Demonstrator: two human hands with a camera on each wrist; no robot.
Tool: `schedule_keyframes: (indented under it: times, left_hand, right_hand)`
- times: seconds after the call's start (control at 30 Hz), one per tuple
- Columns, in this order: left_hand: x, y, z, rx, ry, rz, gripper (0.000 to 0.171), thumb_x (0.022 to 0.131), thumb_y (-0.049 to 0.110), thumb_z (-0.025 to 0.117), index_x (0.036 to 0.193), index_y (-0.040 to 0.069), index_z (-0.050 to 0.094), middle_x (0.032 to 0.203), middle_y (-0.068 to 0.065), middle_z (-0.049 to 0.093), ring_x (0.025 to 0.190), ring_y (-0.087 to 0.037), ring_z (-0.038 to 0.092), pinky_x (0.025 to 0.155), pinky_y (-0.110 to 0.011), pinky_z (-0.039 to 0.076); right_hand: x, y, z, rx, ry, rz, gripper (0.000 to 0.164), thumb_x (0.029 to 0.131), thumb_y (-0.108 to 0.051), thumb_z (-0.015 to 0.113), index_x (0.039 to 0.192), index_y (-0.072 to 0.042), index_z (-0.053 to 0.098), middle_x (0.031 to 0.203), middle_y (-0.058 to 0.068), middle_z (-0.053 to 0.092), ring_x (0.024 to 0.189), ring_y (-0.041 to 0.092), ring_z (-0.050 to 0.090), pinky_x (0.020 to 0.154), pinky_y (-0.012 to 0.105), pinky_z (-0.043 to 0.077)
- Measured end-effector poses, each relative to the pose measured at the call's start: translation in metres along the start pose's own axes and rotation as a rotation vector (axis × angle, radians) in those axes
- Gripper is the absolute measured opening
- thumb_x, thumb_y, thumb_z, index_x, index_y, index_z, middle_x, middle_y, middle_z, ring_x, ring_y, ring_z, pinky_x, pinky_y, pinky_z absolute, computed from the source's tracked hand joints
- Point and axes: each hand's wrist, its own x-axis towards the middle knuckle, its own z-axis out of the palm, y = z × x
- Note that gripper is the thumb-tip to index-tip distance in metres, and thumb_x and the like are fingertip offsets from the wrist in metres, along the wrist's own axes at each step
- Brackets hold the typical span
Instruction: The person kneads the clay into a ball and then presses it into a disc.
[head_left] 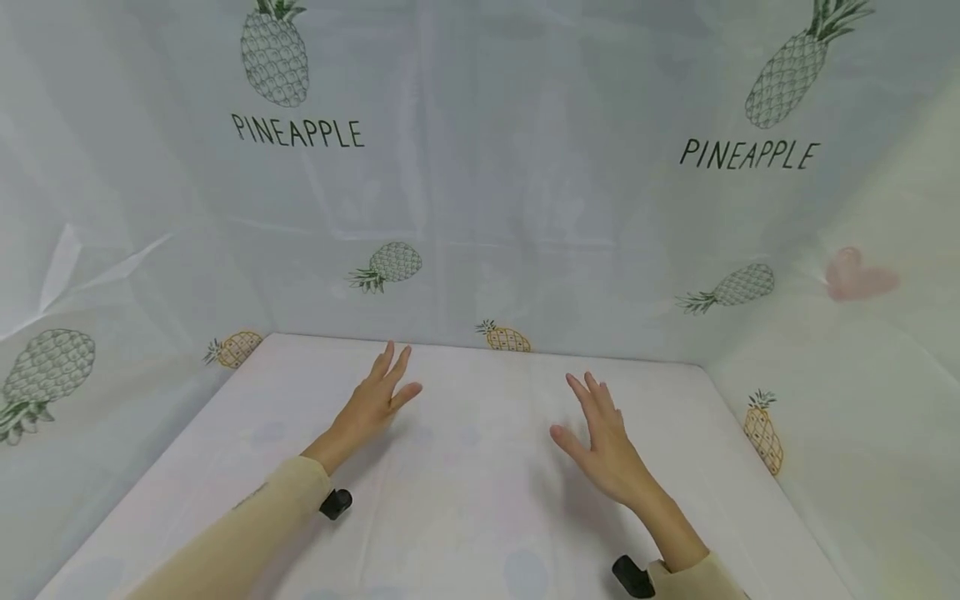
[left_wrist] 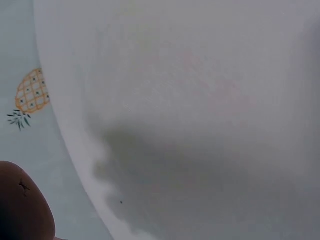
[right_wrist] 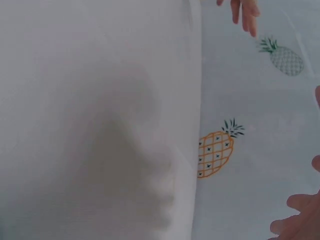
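Over the white-covered table point(head_left: 465, 483) both bare hands reach forward, apart from each other. The left hand point(head_left: 371, 406) is at left of centre, fingers spread and thumb pointing inward, with nothing in it. To the right, the right hand point(head_left: 606, 450) has its fingers extended and thumb held away, also holding nothing. Both hands cast shadows on the tabletop. One fingertip point(left_wrist: 22, 205) shows at the lower left in the left wrist view. In the right wrist view, fingers point(right_wrist: 300, 217) line the lower right edge, and the left hand point(right_wrist: 243, 12) appears at the top.
A pale curtain point(head_left: 510, 183) printed with pineapples rises behind the table's far edge and along both sides. A small black device point(head_left: 337, 503) sits under the left wrist, and another black device point(head_left: 632, 577) under the right. A pink heart point(head_left: 860, 275) shows at right.
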Motion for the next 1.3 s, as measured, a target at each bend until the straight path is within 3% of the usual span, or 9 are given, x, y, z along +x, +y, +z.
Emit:
schedule_keyframes:
  times: [0.13,0.23,0.5,0.73,0.97,1.13,1.3]
  left_hand:
    - [0.002,-0.007,0.001,0.053,-0.039,-0.026,0.084,0.110,0.053,0.053,0.172,0.012,0.014,0.177,-0.022,0.001,0.161,-0.048,0.007,0.117,-0.081,0.018]
    - [0.003,-0.010,0.002,0.102,-0.056,-0.032,0.084,0.109,0.052,0.055,0.171,0.010,0.016,0.176,-0.025,0.005,0.161,-0.049,0.009,0.118,-0.081,0.017]
    - [-0.001,-0.015,0.005,0.170,-0.111,-0.001,0.081,0.108,0.049,0.059,0.168,0.004,0.027,0.173,-0.030,0.015,0.158,-0.055,0.016,0.119,-0.080,0.015]
    - [-0.005,-0.023,0.013,0.162,-0.160,-0.022,0.083,0.108,0.054,0.056,0.167,0.001,0.029,0.172,-0.032,0.015,0.157,-0.056,0.015,0.118,-0.081,0.011]
    - [-0.012,-0.031,0.019,0.217,-0.201,-0.036,0.080,0.109,0.053,0.053,0.164,-0.002,0.033,0.169,-0.036,0.018,0.155,-0.059,0.019,0.115,-0.085,0.014]
    - [-0.016,-0.033,0.022,0.290,-0.209,-0.029,0.077,0.111,0.054,0.050,0.164,-0.001,0.035,0.168,-0.036,0.023,0.153,-0.059,0.024,0.114,-0.085,0.019]
    - [-0.018,-0.029,0.020,0.425,-0.212,-0.024,0.074,0.111,0.056,0.047,0.163,0.004,0.041,0.168,-0.030,0.032,0.153,-0.056,0.030,0.116,-0.082,0.022]
  right_hand:
    - [-0.006,0.012,0.001,0.001,0.011,0.028,0.082,0.103,-0.048,0.069,0.169,-0.024,0.027,0.177,0.017,0.013,0.160,0.049,0.016,0.114,0.082,0.026]
    - [-0.008,0.018,0.003,0.020,0.005,0.035,0.083,0.102,-0.047,0.071,0.169,-0.022,0.028,0.176,0.021,0.014,0.157,0.052,0.023,0.111,0.082,0.030]
    - [-0.011,0.019,0.012,0.133,-0.040,0.046,0.078,0.106,-0.042,0.065,0.169,-0.016,0.026,0.175,0.022,0.015,0.158,0.051,0.019,0.116,0.082,0.023]
    - [-0.012,0.017,0.015,0.198,-0.072,0.092,0.075,0.109,-0.043,0.060,0.170,-0.019,0.024,0.175,0.021,0.013,0.160,0.050,0.014,0.119,0.080,0.018]
    - [-0.012,0.015,0.013,0.235,-0.085,0.110,0.074,0.110,-0.041,0.058,0.170,-0.018,0.023,0.175,0.020,0.015,0.160,0.049,0.013,0.120,0.079,0.017]
    - [-0.012,0.015,0.013,0.252,-0.097,0.134,0.073,0.110,-0.043,0.057,0.170,-0.020,0.022,0.176,0.018,0.015,0.161,0.048,0.012,0.120,0.078,0.017]
    - [-0.011,0.014,0.014,0.277,-0.099,0.153,0.070,0.111,-0.040,0.056,0.170,-0.021,0.023,0.176,0.016,0.016,0.161,0.047,0.012,0.122,0.077,0.017]
